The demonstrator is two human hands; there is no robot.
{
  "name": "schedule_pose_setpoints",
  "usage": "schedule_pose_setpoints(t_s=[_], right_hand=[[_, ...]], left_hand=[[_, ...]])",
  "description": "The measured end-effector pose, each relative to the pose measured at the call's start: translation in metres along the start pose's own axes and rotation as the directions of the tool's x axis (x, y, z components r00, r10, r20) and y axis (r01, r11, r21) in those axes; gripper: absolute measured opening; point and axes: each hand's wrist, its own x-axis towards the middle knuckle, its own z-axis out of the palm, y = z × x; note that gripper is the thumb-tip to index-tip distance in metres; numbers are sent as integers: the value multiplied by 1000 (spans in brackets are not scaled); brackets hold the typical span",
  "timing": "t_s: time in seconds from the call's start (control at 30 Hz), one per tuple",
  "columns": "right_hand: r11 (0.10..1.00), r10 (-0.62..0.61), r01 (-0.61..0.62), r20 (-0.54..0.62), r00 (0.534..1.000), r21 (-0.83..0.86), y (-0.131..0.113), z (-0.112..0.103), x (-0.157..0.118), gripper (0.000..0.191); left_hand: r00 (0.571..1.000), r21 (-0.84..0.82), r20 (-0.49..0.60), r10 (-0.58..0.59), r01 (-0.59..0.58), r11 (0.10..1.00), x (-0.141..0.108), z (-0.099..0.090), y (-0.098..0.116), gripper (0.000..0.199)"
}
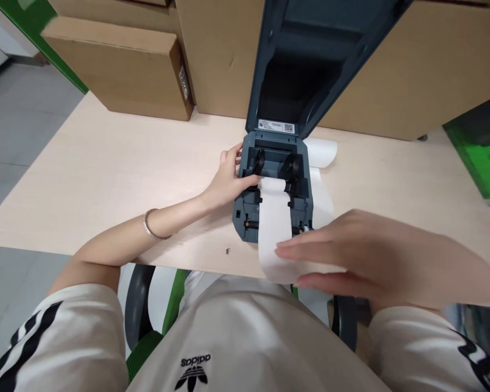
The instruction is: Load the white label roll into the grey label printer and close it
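Observation:
A dark blue-grey label printer [239, 215] stands on the table with its lid [330, 32] raised. From its inner holders a white paper strip [274, 218] runs over the front and curls at its lower end. My left hand [226, 182] is closed around the printer's left side, its thumb reaching inside to the paper's upper left edge. At the strip's lower right, my right hand [338, 256] has its fingers over the paper and its thumb below, with paper between them. The hand is somewhat blurred.
Behind the printer stand large cardboard boxes [224, 60], with a flatter box [118, 71] at the back left. More white paper [320, 152] lies right of the printer on the light wooden table [106, 169]. A small dark scrap [227, 251] sits near the front edge.

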Motion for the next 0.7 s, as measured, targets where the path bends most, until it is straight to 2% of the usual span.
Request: schedule_pose_setpoints(t_s=[0.07,0.1,0.13,0.17,0.2,0.23,0.27,0.3,0.33,0.4,0.47,0.5,0.6,0.7], right_hand=[[965,-46,49,-20,999,256,17,-23,7,36],[950,11,12,-72,997,311,28,-30,11,38],[948,134,-78,-163,978,308,42,-32,15,43],[934,290,-209,-277,916,290,57,-32,20,48],[888,454,-367,-398,797,279,74,-30,25,52],[810,580,-506,-528,620,296,91,-25,30,55],[771,615,-554,-590,523,312,109,-20,35,56],[742,635,-588,-617,464,322,126,-15,40,58],[723,648,-612,-622,441,319,141,-11,44,60],[731,647,-615,-586,488,294,163,-5,49,73],[765,616,-600,-535,579,231,175,-2,53,75],[789,584,-588,-517,626,178,177,-1,54,73],[834,454,-551,-513,728,-43,175,1,57,77],[852,350,-472,-423,836,-227,167,1,58,76]], left_hand=[[1000,0,-7,-1,1,1000,1,0,-4,105],[1000,-3,-9,-4,4,1000,2,0,-5,106],[1000,-9,-9,-7,7,1000,2,0,-6,106],[1000,-16,-8,-10,10,1000,2,0,-7,106],[1000,-21,-9,-15,15,1000,2,0,-6,106],[1000,-23,-11,-20,19,1000,2,0,-6,105],[1000,-21,-16,-26,26,999,1,0,-4,104],[999,-17,-19,-35,34,999,1,0,-3,104],[999,-11,-20,-42,42,999,0,0,-1,104],[998,-1,-12,-54,54,999,-1,0,3,105],[998,4,0,-61,61,998,-1,-1,5,105],[998,6,4,-61,61,998,-1,-1,5,105],[998,6,4,-55,55,998,-1,-2,5,106],[999,-41,4,-41,41,998,-2,-2,3,99]])
